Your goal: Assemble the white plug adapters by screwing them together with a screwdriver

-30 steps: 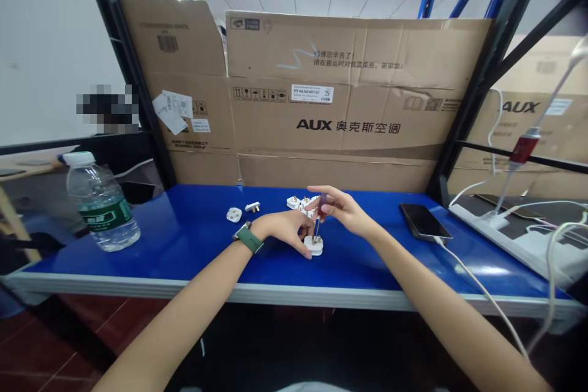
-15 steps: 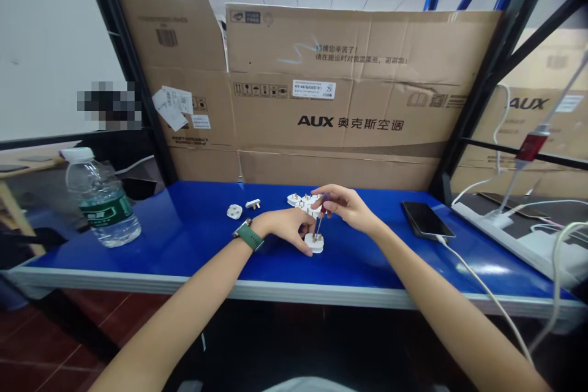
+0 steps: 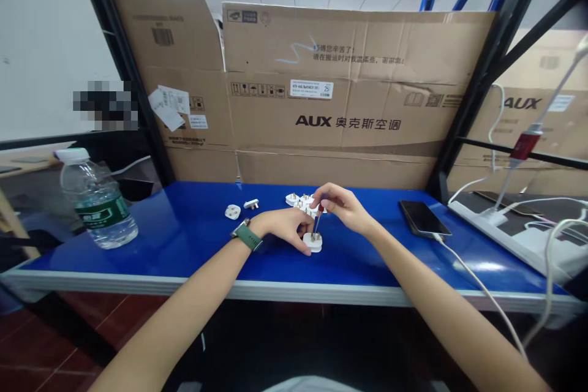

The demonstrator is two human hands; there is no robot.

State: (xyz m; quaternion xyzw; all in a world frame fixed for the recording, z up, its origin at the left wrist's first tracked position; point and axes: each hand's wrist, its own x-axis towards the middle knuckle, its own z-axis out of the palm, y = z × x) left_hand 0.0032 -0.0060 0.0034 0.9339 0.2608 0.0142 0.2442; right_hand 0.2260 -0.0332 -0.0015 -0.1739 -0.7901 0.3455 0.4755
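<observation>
A white power plug (image 3: 313, 244) lies on the blue tabletop with its pins up. My left hand (image 3: 290, 226) is closed around its left side, thumb at the front and fingers behind. Above it, my right hand (image 3: 342, 205) pinches the red handle of a screwdriver (image 3: 318, 220). The screwdriver stands nearly upright, its tip down among the plug's pins; the exact point of contact is too small to tell. Several more white plugs (image 3: 294, 199) sit just behind my hands, partly covered by them. Further left rest a white plug part (image 3: 233, 212) and a plug on its side (image 3: 251, 204).
A water bottle (image 3: 98, 202) stands at the table's left. On the right are a phone (image 3: 425, 218) with a charging cable and a white power strip (image 3: 505, 239) with cords. A large cardboard sheet (image 3: 340, 98) walls off the back. The metal table edge (image 3: 321, 294) runs in front.
The whole view has shifted slightly. My fingers on the screwdriver handle have changed position a little, while my left hand keeps its hold on the plug.
</observation>
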